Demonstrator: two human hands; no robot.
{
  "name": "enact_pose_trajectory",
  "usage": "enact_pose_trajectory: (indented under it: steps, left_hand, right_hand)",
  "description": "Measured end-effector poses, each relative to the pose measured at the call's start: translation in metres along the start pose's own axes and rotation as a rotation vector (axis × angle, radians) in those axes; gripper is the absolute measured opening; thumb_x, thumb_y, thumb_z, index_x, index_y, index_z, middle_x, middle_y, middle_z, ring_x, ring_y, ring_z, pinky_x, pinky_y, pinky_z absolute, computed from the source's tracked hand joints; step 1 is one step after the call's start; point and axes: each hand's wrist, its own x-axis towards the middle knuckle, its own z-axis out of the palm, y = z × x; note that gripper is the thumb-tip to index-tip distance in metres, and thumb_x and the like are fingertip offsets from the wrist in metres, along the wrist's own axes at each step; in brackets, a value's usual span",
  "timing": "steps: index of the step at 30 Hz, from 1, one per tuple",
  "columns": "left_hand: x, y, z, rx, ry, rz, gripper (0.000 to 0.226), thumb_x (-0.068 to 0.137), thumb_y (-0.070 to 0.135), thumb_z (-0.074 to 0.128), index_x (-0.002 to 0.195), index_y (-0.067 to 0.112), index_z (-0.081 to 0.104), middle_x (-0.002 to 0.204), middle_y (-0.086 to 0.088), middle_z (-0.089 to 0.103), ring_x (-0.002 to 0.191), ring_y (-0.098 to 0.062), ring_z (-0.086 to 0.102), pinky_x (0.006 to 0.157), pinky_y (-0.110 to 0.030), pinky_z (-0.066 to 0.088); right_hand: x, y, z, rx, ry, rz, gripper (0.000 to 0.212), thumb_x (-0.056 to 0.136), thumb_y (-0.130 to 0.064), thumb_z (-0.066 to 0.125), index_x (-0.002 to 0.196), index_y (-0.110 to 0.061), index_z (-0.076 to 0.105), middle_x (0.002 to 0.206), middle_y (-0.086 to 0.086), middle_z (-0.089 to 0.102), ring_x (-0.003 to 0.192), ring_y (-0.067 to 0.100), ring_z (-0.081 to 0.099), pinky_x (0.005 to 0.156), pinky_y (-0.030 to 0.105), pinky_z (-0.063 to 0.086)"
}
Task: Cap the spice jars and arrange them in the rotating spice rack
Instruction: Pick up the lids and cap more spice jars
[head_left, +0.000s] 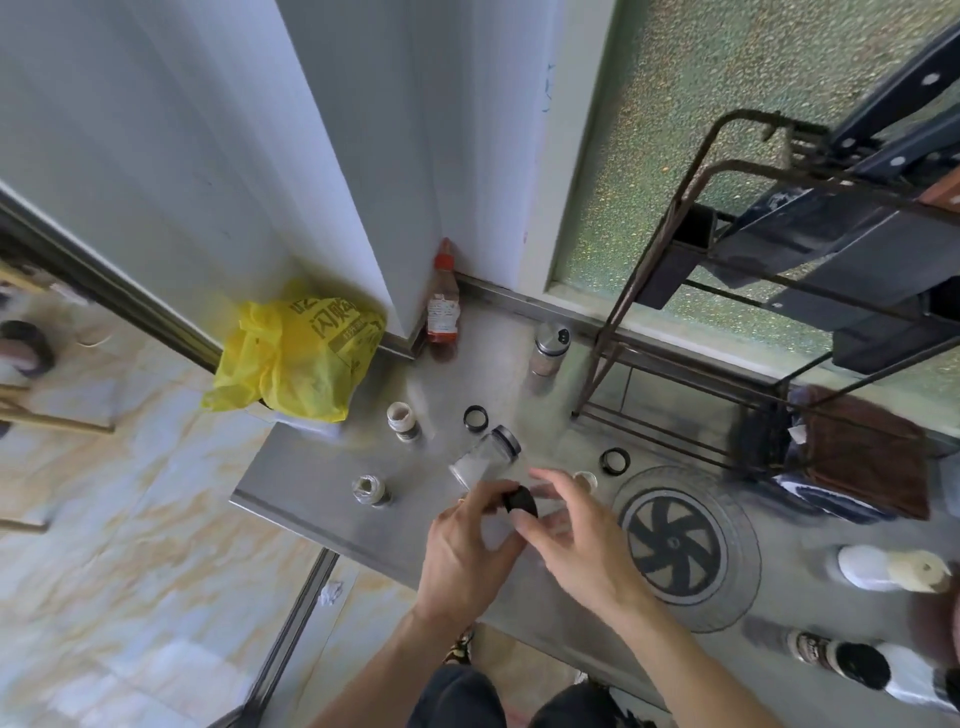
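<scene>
We've got both hands over the steel counter (322, 493). Left hand (467, 551) clenched round a clear jar, body blurred and mostly hidden; right hand (576, 535) pinches the black cap (521, 501) at its mouth, other fingers spread. Just behind: tipped jar of white powder (485, 460), capped. Two open jars at left (401, 420) (370, 489), another (586, 480) behind the right fingers. Loose black rings (476, 419) (615, 460) nearby. Round rack base (680, 545) sits right of the hands, empty. Wire shelf (727, 291), steel shaker (550, 348), red sauce bottle (443, 306), yellow bag (301, 353) crowd the back.
</scene>
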Motion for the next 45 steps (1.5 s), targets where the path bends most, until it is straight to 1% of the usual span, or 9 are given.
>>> enact_pose_trajectory:
  steps: [6, 9, 14, 18, 27, 34, 38, 41, 45]
  left_hand:
    - [-0.001, -0.029, -0.057, 0.113, 0.060, 0.063, 0.049, 0.083, 0.028, 0.079, 0.127, 0.028, 0.057, 0.130, 0.013, 0.062, 0.118, -0.007, 0.058, 0.097, -0.028, 0.051]
    - [0.002, -0.066, -0.083, 0.286, 0.107, 0.004, 0.064, 0.074, 0.017, 0.080, 0.132, 0.026, 0.054, 0.149, 0.000, 0.046, 0.127, -0.024, 0.051, 0.099, -0.037, 0.050]
    - [0.016, -0.121, -0.099, 0.285, 0.054, -0.312, 0.077, 0.068, 0.021, 0.088, 0.135, 0.015, 0.050, 0.135, -0.008, 0.057, 0.117, -0.033, 0.058, 0.091, -0.040, 0.050]
    - [0.022, -0.145, -0.092, 0.232, 0.015, -0.346, 0.047, 0.074, 0.019, 0.083, 0.113, 0.014, 0.057, 0.104, -0.007, 0.073, 0.097, -0.033, 0.068, 0.076, -0.038, 0.052]
    - [0.005, -0.126, -0.095, 0.181, 0.030, -0.086, 0.034, 0.068, 0.028, 0.082, 0.096, 0.024, 0.064, 0.089, 0.009, 0.068, 0.071, -0.014, 0.064, 0.063, -0.021, 0.046]
    - [-0.005, -0.085, -0.092, 0.087, -0.075, 0.094, 0.035, 0.067, 0.026, 0.071, 0.101, 0.031, 0.065, 0.101, 0.016, 0.060, 0.078, -0.007, 0.061, 0.069, -0.023, 0.053]
    - [-0.006, -0.062, -0.083, 0.080, -0.103, 0.214, 0.036, 0.067, 0.026, 0.071, 0.103, 0.031, 0.065, 0.103, 0.016, 0.065, 0.088, -0.007, 0.063, 0.074, -0.023, 0.055]
    - [-0.004, -0.050, -0.077, 0.091, -0.124, 0.275, 0.037, 0.068, 0.027, 0.074, 0.104, 0.031, 0.066, 0.102, 0.016, 0.067, 0.094, -0.006, 0.063, 0.077, -0.021, 0.054]
    - [-0.002, -0.036, -0.072, 0.095, -0.164, 0.336, 0.036, 0.070, 0.028, 0.075, 0.105, 0.029, 0.067, 0.101, 0.016, 0.068, 0.092, -0.007, 0.062, 0.076, -0.020, 0.054]
  right_hand:
    - [0.039, -0.031, 0.045, -0.007, -0.057, -0.068, 0.038, 0.080, -0.027, 0.083, 0.114, -0.031, 0.068, 0.102, -0.012, 0.070, 0.090, 0.002, 0.068, 0.082, 0.018, 0.056]
    - [0.050, -0.041, 0.072, -0.128, 0.017, -0.126, 0.034, 0.074, -0.027, 0.084, 0.105, -0.029, 0.071, 0.100, -0.008, 0.065, 0.091, 0.008, 0.065, 0.086, 0.027, 0.055]
    - [0.056, -0.057, 0.111, -0.180, -0.003, -0.134, 0.041, 0.073, -0.013, 0.077, 0.109, -0.030, 0.069, 0.104, -0.009, 0.057, 0.096, 0.017, 0.065, 0.093, 0.037, 0.055]
    - [0.054, -0.064, 0.134, -0.224, 0.033, -0.158, 0.042, 0.076, -0.015, 0.078, 0.115, -0.026, 0.065, 0.112, -0.007, 0.064, 0.099, 0.013, 0.066, 0.090, 0.037, 0.056]
    - [0.034, -0.075, 0.129, -0.431, 0.031, -0.269, 0.045, 0.077, -0.013, 0.079, 0.116, -0.028, 0.061, 0.111, -0.009, 0.062, 0.094, 0.013, 0.066, 0.086, 0.034, 0.056]
    - [-0.003, -0.075, 0.083, -0.627, -0.024, -0.344, 0.045, 0.086, -0.019, 0.076, 0.125, -0.030, 0.056, 0.118, -0.017, 0.059, 0.098, 0.005, 0.064, 0.086, 0.020, 0.053]
    - [-0.022, -0.072, 0.060, -0.601, 0.057, -0.218, 0.033, 0.088, -0.050, 0.067, 0.112, -0.028, 0.062, 0.098, -0.014, 0.069, 0.083, 0.001, 0.066, 0.078, 0.024, 0.057]
    - [-0.032, -0.069, 0.049, -0.669, 0.196, -0.164, 0.054, 0.086, -0.077, 0.045, 0.089, -0.025, 0.060, 0.077, -0.010, 0.068, 0.066, 0.004, 0.063, 0.065, 0.028, 0.057]
    - [-0.048, -0.066, 0.031, -0.592, 0.079, -0.142, 0.044, 0.085, -0.055, 0.065, 0.122, -0.037, 0.049, 0.108, -0.015, 0.060, 0.091, 0.003, 0.060, 0.088, 0.031, 0.054]
